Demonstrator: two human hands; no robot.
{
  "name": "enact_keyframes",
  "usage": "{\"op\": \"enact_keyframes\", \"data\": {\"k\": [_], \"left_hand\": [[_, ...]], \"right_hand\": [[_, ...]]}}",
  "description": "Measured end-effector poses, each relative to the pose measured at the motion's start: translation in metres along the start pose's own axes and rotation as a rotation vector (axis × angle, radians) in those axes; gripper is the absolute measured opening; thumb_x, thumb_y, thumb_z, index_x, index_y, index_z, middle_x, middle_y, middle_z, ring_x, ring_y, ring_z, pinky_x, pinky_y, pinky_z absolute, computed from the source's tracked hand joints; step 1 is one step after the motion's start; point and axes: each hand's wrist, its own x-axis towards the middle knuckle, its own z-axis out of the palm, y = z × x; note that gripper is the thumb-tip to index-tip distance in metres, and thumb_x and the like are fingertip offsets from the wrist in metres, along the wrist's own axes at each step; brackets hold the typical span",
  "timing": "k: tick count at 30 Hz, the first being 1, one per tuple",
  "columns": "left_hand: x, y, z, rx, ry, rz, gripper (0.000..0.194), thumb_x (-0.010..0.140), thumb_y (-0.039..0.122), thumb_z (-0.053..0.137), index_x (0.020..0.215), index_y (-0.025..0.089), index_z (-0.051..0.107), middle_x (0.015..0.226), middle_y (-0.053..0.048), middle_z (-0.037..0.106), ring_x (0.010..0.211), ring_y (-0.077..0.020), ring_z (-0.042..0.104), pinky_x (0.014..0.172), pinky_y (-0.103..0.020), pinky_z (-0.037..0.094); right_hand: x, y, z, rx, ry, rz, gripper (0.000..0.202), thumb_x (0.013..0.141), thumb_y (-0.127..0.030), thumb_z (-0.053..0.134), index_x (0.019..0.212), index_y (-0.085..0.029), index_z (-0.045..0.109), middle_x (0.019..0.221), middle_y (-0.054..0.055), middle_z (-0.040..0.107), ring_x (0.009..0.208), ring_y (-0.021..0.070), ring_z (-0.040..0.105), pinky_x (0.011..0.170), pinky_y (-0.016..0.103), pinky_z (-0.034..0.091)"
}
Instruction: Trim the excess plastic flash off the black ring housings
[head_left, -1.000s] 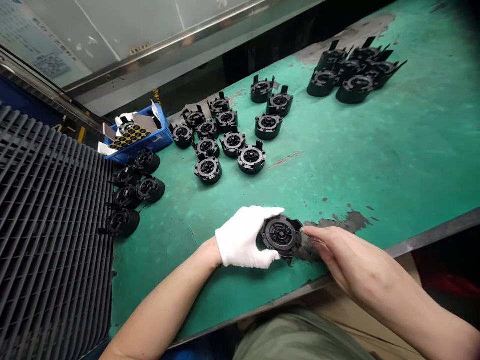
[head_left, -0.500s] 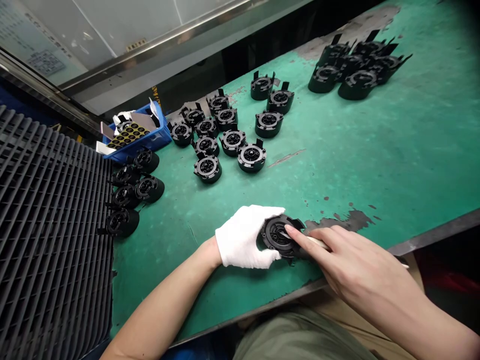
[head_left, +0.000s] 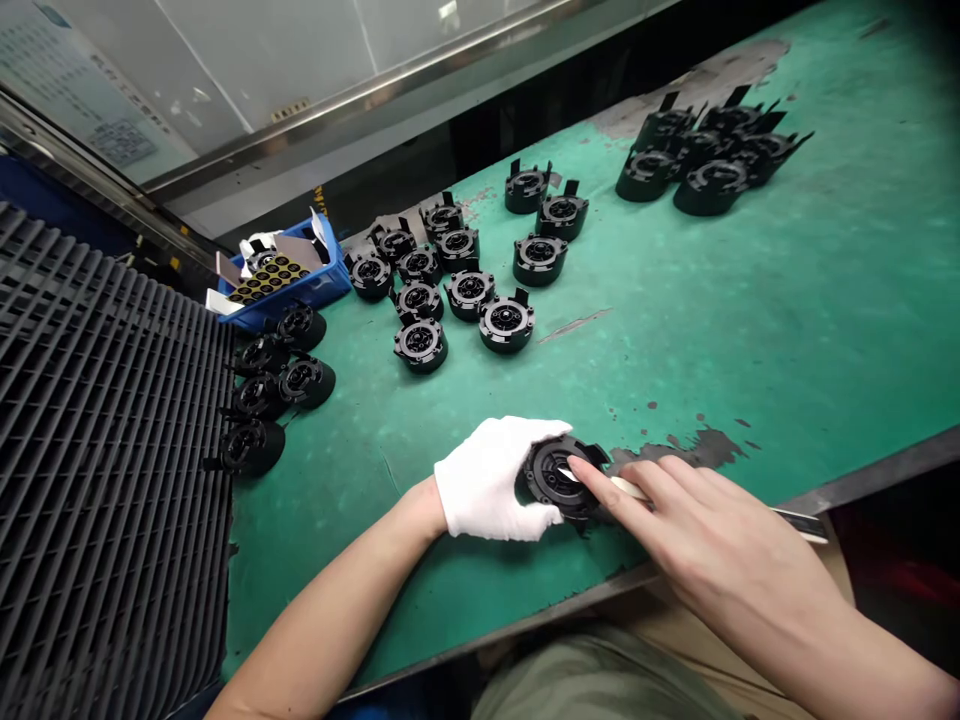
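A white glove covers my left hand (head_left: 495,480), whose fingers and thumb wrap the left side of a round black part (head_left: 553,472) just above the green table. My bare right hand (head_left: 697,520) is closed on a slim, light-coloured tool (head_left: 631,488). The tool's pointed tip lies over the middle of the part, with my index finger stretched along it. Its darker rear end sticks out beyond my right hand, near the table edge. My palm hides the tool's middle.
Several similar black parts (head_left: 507,318) stand across the green table (head_left: 675,350), with a cluster (head_left: 712,185) at the back right. A blue bin (head_left: 330,285) holds yellow-and-black labels. Dark grating (head_left: 112,450) stands at the left; a metal-edged ledge (head_left: 375,100) runs behind.
The view has shifted slightly, so the background sits lower. More of the tool's rear end shows past my right hand, and its tip is tilted a little differently over the part.
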Motion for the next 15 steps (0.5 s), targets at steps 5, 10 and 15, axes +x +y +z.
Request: {"op": "enact_keyframes", "data": {"k": [5,10,15], "left_hand": [[0.001,-0.001,0.000,0.012,-0.015,-0.020,0.055,0.087,0.052,0.098,0.133,0.029,0.079,0.144,-0.014,0.094,0.143,-0.0464,0.091,0.126,-0.058,0.075],[0.000,0.000,-0.003,0.019,-0.015,-0.009,0.059,0.087,0.053,0.098,0.137,0.028,0.079,0.142,-0.014,0.093,0.138,-0.0453,0.092,0.123,-0.059,0.076],[0.001,0.002,-0.005,0.001,-0.040,-0.023,0.064,0.085,0.052,0.099,0.141,0.028,0.079,0.138,-0.013,0.095,0.130,-0.0443,0.095,0.118,-0.058,0.078]], "right_hand": [[0.003,-0.002,0.000,-0.074,0.006,-0.010,0.066,0.109,0.001,0.061,0.172,-0.014,0.068,0.099,0.006,0.074,0.086,0.0275,0.064,0.080,0.044,0.048],[0.005,0.004,-0.008,0.004,0.001,0.036,0.104,0.104,0.006,0.054,0.204,-0.015,0.033,0.098,0.004,0.079,0.084,0.0288,0.074,0.077,0.043,0.060],[0.016,0.010,-0.005,0.348,0.099,0.156,0.039,0.127,-0.016,0.059,0.164,-0.023,0.068,0.115,0.005,0.084,0.090,0.0211,0.085,0.077,0.033,0.066]]}}
